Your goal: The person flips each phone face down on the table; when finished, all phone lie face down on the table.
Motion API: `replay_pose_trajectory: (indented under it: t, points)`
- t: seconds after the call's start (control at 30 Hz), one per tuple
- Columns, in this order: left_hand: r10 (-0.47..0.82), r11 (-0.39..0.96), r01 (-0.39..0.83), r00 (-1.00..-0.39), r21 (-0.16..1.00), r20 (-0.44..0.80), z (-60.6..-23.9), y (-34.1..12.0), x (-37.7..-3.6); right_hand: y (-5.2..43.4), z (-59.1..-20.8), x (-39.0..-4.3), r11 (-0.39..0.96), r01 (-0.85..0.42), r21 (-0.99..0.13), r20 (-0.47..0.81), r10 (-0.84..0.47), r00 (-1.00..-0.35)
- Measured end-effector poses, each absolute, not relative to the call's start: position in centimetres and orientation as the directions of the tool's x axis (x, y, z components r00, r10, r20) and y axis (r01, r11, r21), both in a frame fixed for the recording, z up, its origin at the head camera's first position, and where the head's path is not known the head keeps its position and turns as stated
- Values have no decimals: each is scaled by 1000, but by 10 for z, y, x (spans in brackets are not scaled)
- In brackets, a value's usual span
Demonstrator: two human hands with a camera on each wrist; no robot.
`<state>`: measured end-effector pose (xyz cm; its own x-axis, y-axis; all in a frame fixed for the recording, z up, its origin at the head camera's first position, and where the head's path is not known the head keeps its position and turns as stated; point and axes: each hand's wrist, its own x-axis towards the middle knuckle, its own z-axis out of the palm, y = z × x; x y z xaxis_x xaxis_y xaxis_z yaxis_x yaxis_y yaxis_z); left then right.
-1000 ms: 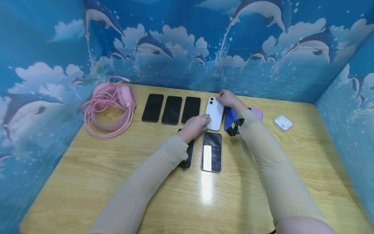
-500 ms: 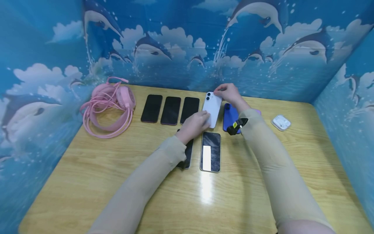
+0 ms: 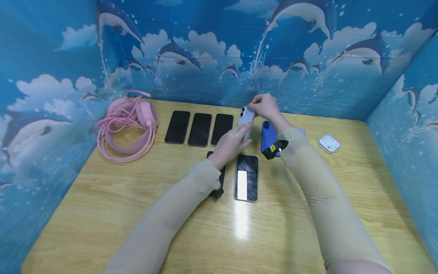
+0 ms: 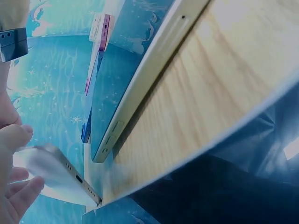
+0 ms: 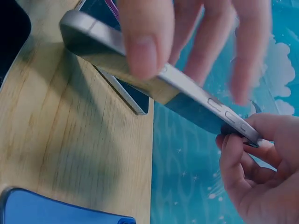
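Observation:
A white phone [image 3: 243, 116] stands tilted up at the back of the table, camera end raised. My right hand [image 3: 268, 106] pinches its top corner between thumb and fingers. Straight fingers of my left hand [image 3: 230, 144] lie across the phone's back, thumb spread below. In the right wrist view the left hand [image 5: 196, 37] has its thumb before the phone's dark screen [image 5: 93, 49], with blurred fingers beyond the edge. The left wrist view shows the phone's port end [image 4: 79, 179] low, near the tabletop.
Three dark phones [image 3: 200, 129] lie in a row left of the hands, beside pink headphones [image 3: 148, 114]. Nearer are a silver-edged phone [image 3: 251, 173] and a dark phone [image 3: 221, 179] partly under my left wrist. A blue phone [image 3: 268, 137] and boxed earphones [image 3: 329, 143] lie to the right.
The white phone has gone from lying flat to tilted up on its edge, its top lifted by my right hand. My left hand's fingers have straightened and shifted slightly over its back.

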<state>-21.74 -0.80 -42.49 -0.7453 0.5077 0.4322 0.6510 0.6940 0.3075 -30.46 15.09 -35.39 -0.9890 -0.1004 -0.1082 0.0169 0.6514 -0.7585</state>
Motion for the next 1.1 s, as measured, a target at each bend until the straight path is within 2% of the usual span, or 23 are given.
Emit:
replay_pose_trajectory:
  t: [0.17,0.53,0.77,0.97,1.1]
  points:
    - [496,706,657,-726,265,477,-424,-7,-218,146,-348,-302,687,1,-727,-88,-92,-992]
    - [361,734,599,-743,320,563,-421,0,-219,139,-339,-298,680,0,-733,-77,-83,-994]
    - [235,700,548,-783,458,576,-419,-5,-219,142,-343,-296,593,-32,-804,-80,-162,-983]
    - [130,586,517,-820,624,558,-422,-13,-223,153,-349,-300,569,-132,-811,-29,-263,-964]
    - [74,503,504,-834,702,546,-425,-15,-222,160,-358,-301,560,-128,-819,-69,-317,-946]
